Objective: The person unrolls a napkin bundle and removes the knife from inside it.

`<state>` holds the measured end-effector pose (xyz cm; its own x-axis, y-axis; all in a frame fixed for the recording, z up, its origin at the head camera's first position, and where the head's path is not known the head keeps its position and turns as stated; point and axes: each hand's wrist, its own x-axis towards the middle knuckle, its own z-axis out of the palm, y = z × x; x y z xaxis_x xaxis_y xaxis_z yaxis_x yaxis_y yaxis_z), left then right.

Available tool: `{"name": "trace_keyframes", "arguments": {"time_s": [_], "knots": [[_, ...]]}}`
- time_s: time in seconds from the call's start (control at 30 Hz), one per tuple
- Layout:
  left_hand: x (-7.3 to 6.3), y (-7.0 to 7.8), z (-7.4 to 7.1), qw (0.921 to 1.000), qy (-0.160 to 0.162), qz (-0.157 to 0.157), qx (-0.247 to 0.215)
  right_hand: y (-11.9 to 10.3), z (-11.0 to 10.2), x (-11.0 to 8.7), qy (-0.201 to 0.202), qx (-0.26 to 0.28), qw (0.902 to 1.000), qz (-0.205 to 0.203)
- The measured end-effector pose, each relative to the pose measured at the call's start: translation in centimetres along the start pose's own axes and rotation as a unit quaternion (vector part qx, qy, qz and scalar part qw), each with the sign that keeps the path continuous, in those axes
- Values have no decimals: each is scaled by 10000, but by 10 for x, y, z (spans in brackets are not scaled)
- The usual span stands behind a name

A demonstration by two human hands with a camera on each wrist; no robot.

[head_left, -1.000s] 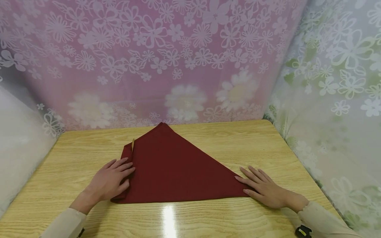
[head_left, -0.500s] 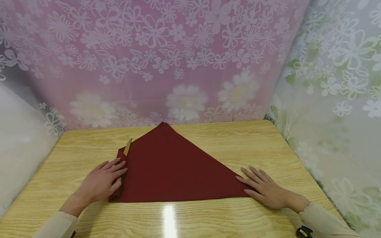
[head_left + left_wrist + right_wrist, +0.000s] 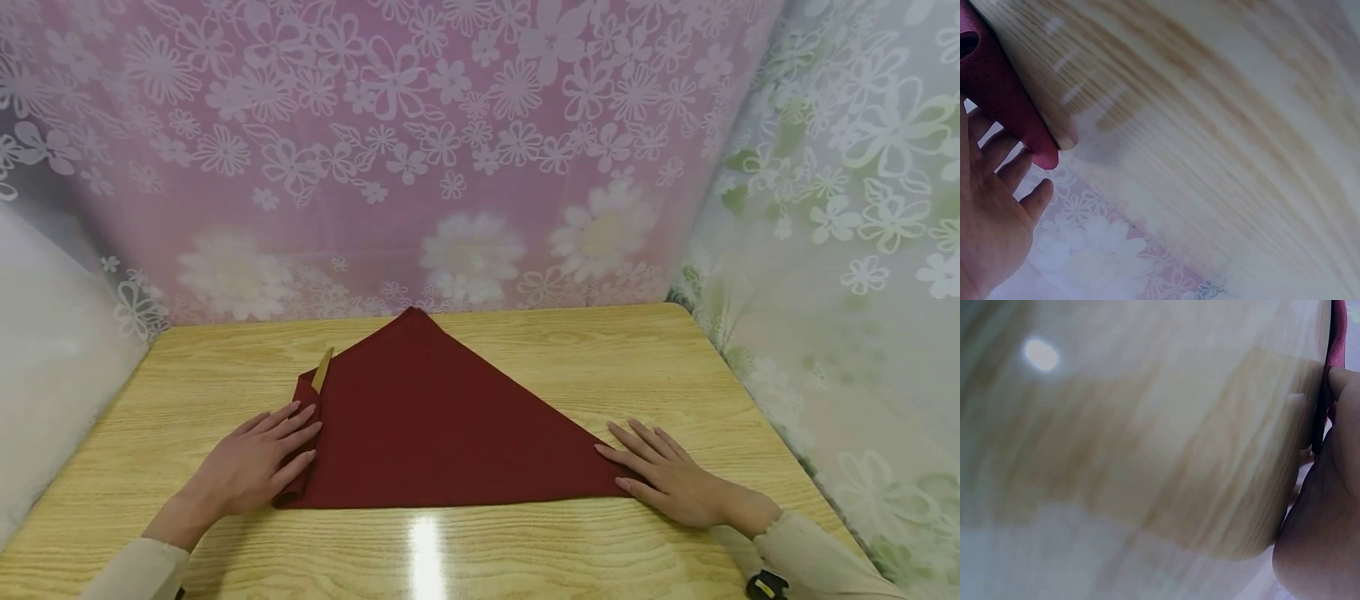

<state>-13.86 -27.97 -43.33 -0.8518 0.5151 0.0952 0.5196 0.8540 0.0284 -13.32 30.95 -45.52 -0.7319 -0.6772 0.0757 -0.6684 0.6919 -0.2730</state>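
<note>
A dark red cloth (image 3: 442, 417), folded into a rough triangle, lies on the table with its peak at the far side. Its left corner is turned over into a loose roll, and a flat, tan, pointed strip (image 3: 322, 370) sticks out at the top of that fold. My left hand (image 3: 251, 467) rests on the roll with fingers extended and the thumb lowered beside them. In the left wrist view the red roll (image 3: 1007, 94) shows over the fingertips. My right hand (image 3: 667, 475) lies spread at the cloth's right corner, its index finger and thumb touching the fabric.
The wood-grain table (image 3: 525, 550) has a rounded far right corner. A pink flowered curtain (image 3: 360, 208) hangs behind it, and a pale flowered curtain (image 3: 847, 250) runs along the right side. Light glares off the table near its front.
My left hand has moved slightly left, drawing the roll back and baring more of the tan strip. Its thumb has since straightened. The right hand stays in place.
</note>
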Motion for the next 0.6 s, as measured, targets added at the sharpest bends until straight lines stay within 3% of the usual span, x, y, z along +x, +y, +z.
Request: {"name": "trace_keyframes", "arguments": {"time_s": [0.6], "knots": [[20,13,3,9996,123,271,9,3,2,-1,-74,50,9999,89]]}}
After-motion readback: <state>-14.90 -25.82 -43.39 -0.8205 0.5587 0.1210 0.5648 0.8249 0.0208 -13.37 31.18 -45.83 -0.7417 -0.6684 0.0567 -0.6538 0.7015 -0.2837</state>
